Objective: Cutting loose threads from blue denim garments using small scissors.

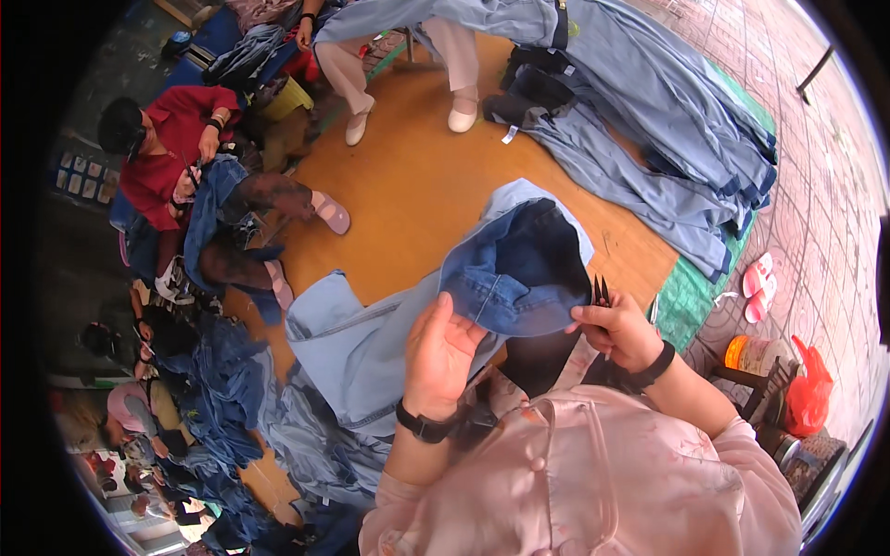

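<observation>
A pair of light blue jeans [357, 338] lies across my lap and the brown board, with one wide opening held up before me. Inside that opening the denim is darker blue. My left hand [439, 357] holds the near left of its edge, thumb on top, fingers partly behind the cloth. At the right end of the same edge, my right hand [626, 335] pinches the cloth between thumb and finger. That hand also grips small black thread snips [602, 295], their blades pointing up and away from me. Much of the snips' handle is hidden in my palm.
A pile of light blue jeans [649, 139] covers the board's far right; more denim [315, 435] heaps at my left. A person in red [171, 139] sits left, another's shoes [462, 111] stand ahead. Pink slippers [758, 287] and a red plastic bag [808, 394] are right.
</observation>
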`<action>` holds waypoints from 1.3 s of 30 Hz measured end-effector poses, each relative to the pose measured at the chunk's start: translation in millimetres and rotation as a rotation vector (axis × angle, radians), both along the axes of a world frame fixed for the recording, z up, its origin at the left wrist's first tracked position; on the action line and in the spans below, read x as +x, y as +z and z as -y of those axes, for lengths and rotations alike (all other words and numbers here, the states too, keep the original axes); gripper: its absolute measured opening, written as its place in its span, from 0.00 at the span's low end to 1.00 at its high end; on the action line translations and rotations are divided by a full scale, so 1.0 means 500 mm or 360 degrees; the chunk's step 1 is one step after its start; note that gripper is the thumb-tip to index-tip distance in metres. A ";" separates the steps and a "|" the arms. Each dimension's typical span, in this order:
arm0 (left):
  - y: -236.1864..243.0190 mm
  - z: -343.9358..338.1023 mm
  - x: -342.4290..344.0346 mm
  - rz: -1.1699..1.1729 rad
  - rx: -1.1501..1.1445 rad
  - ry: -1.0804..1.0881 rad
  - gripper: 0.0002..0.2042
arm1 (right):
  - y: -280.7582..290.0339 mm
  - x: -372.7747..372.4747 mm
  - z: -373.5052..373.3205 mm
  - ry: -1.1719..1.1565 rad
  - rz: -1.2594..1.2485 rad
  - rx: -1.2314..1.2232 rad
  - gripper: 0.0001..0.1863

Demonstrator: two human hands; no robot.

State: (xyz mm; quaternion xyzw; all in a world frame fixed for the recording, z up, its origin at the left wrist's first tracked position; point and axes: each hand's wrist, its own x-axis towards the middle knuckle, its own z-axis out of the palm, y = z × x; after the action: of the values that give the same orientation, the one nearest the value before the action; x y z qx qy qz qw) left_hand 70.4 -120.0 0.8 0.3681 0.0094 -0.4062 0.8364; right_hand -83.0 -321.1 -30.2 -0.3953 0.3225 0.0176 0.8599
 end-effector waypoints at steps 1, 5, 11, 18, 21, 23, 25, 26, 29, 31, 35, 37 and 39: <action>-0.001 -0.002 0.000 0.0012 -0.0018 -0.0025 0.15 | 0.003 0.001 -0.001 -0.0001 -0.0003 0.0003 0.09; 0.012 0.011 -0.004 0.0035 0.0062 -0.0027 0.16 | 0.001 0.004 0.007 0.0072 -0.0052 -0.0082 0.06; 0.026 0.006 -0.010 0.0129 0.0189 -0.0033 0.15 | -0.021 0.021 0.059 -0.0084 -0.0189 -0.1207 0.16; 0.052 -0.037 0.035 0.0965 0.1310 -0.0647 0.14 | 0.000 0.116 0.099 0.0024 0.0158 -0.1617 0.23; 0.095 -0.007 0.042 0.1284 0.1269 -0.0089 0.14 | -0.051 0.135 0.100 0.0090 0.0051 -0.1065 0.18; 0.122 0.042 0.030 0.1612 0.1293 0.0066 0.16 | -0.018 0.137 0.086 0.0122 0.0187 -0.0950 0.15; 0.163 0.110 0.013 0.2498 0.1361 0.0033 0.19 | 0.027 0.131 0.076 0.0182 0.0253 -0.0790 0.14; 0.159 0.130 0.015 0.2502 0.1372 0.0035 0.19 | 0.030 0.128 0.075 0.0188 0.0323 -0.0731 0.12; 0.118 0.143 0.052 0.2835 0.1563 -0.0207 0.19 | 0.072 0.117 0.082 0.0165 0.0452 -0.0233 0.09; 0.103 0.134 0.089 0.1840 0.1454 -0.0685 0.13 | 0.031 0.108 0.101 0.0147 0.0410 -0.0250 0.07; 0.095 0.111 0.104 0.1627 0.1147 -0.0600 0.09 | -0.017 0.082 0.129 0.0175 0.0300 -0.0232 0.05; 0.093 0.109 0.102 0.1579 0.1143 -0.0605 0.08 | -0.024 0.081 0.115 0.0083 0.0352 -0.0203 0.05; 0.100 0.118 0.095 0.1534 0.1103 -0.0602 0.08 | -0.034 0.082 0.112 -0.0007 0.0404 -0.0169 0.04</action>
State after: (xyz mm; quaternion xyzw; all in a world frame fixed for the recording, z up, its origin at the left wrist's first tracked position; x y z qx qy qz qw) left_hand 117.7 -179.0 50.7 0.7554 -0.3033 -0.3088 0.4919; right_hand -42.1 -377.0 -47.0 -0.4387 0.2125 -0.0516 0.8716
